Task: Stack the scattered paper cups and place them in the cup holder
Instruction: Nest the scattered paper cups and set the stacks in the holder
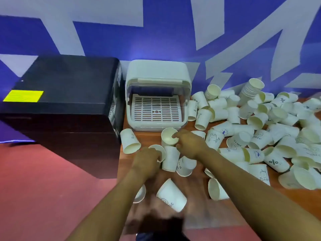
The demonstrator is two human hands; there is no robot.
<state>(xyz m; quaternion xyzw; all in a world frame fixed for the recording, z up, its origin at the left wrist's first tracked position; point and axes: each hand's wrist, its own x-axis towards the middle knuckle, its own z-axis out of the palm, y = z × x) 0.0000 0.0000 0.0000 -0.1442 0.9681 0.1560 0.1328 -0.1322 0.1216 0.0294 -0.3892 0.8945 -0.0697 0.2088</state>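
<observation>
Right hand (pixel 188 145) pinches the rim of an upright cup (pixel 169 137), mouth facing up, long axis vertical. Left hand (pixel 147 160) grips a second cup (pixel 159 152) tipped toward the camera. Both sit just before the white cup holder (pixel 157 94), its lid raised. More cups (pixel 260 129) crowd the table (pixel 149 134) to the right; its left edge lies near the left hand.

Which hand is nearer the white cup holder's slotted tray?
Right. The right hand pinches an upright cup just before the cup holder; the left hand grips another cup farther back.
</observation>
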